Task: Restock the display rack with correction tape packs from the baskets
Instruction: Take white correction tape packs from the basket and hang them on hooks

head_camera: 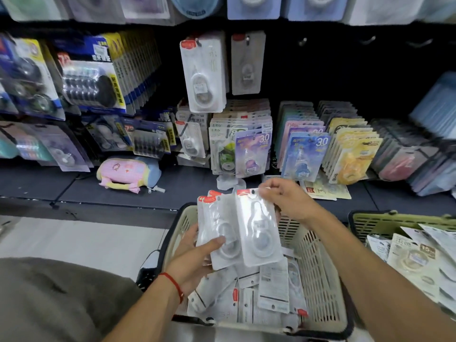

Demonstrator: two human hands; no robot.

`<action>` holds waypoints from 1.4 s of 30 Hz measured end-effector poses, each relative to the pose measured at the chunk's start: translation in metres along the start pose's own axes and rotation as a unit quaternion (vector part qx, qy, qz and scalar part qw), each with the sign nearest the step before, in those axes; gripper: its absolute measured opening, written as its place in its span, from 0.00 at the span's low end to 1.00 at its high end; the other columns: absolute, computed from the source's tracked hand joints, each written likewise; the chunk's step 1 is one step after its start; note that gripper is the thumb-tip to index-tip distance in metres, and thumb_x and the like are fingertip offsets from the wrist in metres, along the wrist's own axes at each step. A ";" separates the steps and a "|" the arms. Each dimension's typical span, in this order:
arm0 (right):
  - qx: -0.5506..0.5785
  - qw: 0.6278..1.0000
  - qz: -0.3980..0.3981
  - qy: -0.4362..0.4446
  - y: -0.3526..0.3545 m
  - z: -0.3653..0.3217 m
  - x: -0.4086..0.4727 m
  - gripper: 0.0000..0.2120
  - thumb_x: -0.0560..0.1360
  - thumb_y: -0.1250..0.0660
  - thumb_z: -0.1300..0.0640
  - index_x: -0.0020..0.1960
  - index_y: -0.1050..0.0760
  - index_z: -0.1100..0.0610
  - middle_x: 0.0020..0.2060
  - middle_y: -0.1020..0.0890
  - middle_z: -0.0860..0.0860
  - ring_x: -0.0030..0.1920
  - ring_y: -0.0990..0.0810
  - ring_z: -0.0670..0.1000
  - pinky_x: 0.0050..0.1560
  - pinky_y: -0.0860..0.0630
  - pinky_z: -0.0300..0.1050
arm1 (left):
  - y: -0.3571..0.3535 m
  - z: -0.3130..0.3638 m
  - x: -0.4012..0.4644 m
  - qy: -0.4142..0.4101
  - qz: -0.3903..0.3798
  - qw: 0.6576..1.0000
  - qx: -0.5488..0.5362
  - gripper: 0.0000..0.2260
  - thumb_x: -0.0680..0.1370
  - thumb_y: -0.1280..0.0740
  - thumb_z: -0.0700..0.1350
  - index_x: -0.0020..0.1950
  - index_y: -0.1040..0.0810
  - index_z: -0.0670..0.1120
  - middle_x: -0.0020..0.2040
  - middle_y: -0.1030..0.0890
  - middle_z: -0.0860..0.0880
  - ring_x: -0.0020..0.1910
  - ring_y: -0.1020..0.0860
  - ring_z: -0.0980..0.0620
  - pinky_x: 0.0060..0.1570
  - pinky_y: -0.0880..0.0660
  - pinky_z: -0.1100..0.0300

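Note:
My left hand (pixel 197 255) grips the lower part of a small stack of white correction tape packs (pixel 219 225) with red top tabs, held above the beige basket (pixel 318 275). My right hand (pixel 286 198) pinches the top edge of the front pack (pixel 259 230) of that stack. More of the same packs lie loose in the basket (pixel 261 292). On the rack above, matching white packs hang on a hook (pixel 204 75), with another white pack (pixel 246 65) to their right. Bare hooks (pixel 367 40) stick out further right.
A green basket (pixel 377 223) with other packs stands at the right. Coloured tape packs (pixel 306 151) stand in rows on the dark shelf (pixel 123 196). A pink and blue plush pouch (pixel 128 174) lies on the shelf at left. My knee fills the lower left.

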State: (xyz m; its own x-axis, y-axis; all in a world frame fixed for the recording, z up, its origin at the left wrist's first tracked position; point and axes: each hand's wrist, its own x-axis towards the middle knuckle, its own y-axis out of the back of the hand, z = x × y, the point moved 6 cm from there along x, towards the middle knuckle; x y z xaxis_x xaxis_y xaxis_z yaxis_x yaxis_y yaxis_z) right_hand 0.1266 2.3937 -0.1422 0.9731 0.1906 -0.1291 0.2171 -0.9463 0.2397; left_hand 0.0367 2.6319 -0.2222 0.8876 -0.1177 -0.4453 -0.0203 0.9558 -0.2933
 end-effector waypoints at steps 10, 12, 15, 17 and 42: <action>-0.001 0.980 0.183 0.080 0.023 -0.103 0.006 0.12 0.81 0.31 0.43 0.57 0.22 0.50 0.47 0.14 0.46 0.48 0.17 0.45 0.52 0.21 0.47 | -0.062 0.120 0.009 -0.112 -0.096 0.989 0.014 0.30 0.70 0.21 0.45 0.71 0.25 0.51 0.62 0.14 0.46 0.59 0.14 0.40 0.56 0.18 0.32; 0.010 0.975 0.195 0.103 0.030 -0.118 -0.001 0.14 0.80 0.30 0.41 0.60 0.23 0.47 0.46 0.14 0.44 0.48 0.16 0.45 0.53 0.19 0.51 | -0.071 0.151 0.015 -0.136 -0.103 0.985 0.025 0.29 0.70 0.22 0.43 0.71 0.25 0.51 0.62 0.14 0.46 0.59 0.14 0.40 0.55 0.18 0.35; 0.091 0.978 0.152 0.107 0.030 -0.127 -0.008 0.28 0.73 0.22 0.41 0.67 0.29 0.45 0.51 0.13 0.41 0.52 0.13 0.47 0.51 0.18 0.52 | -0.080 0.194 0.024 -0.166 -0.113 0.979 0.030 0.30 0.73 0.23 0.39 0.74 0.26 0.49 0.65 0.16 0.44 0.63 0.17 0.38 0.62 0.21 0.37; 0.122 0.978 0.140 0.093 0.027 -0.128 -0.008 0.34 0.68 0.19 0.40 0.69 0.28 0.47 0.53 0.12 0.44 0.53 0.13 0.47 0.51 0.18 0.50 | -0.084 0.215 0.028 -0.178 -0.132 0.975 0.032 0.30 0.75 0.23 0.38 0.75 0.28 0.50 0.67 0.17 0.43 0.65 0.18 0.38 0.64 0.22 0.36; 0.142 0.937 0.217 0.234 0.037 -0.182 0.071 0.12 0.81 0.28 0.56 0.64 0.19 0.50 0.51 0.11 0.47 0.52 0.11 0.49 0.52 0.15 0.43 | -0.019 0.280 0.026 -0.358 0.026 0.933 0.039 0.29 0.60 0.18 0.51 0.60 0.20 0.62 0.57 0.13 0.52 0.57 0.14 0.48 0.57 0.18 0.40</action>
State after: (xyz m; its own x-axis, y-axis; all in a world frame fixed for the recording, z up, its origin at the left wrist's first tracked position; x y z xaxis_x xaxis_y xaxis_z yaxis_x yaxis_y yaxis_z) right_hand 0.2172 2.4199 0.0329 0.9062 -0.1981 0.3736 -0.1719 -0.9798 -0.1024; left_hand 0.1888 2.6865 0.0083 0.9666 0.1135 0.2297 -0.0640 0.9750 -0.2127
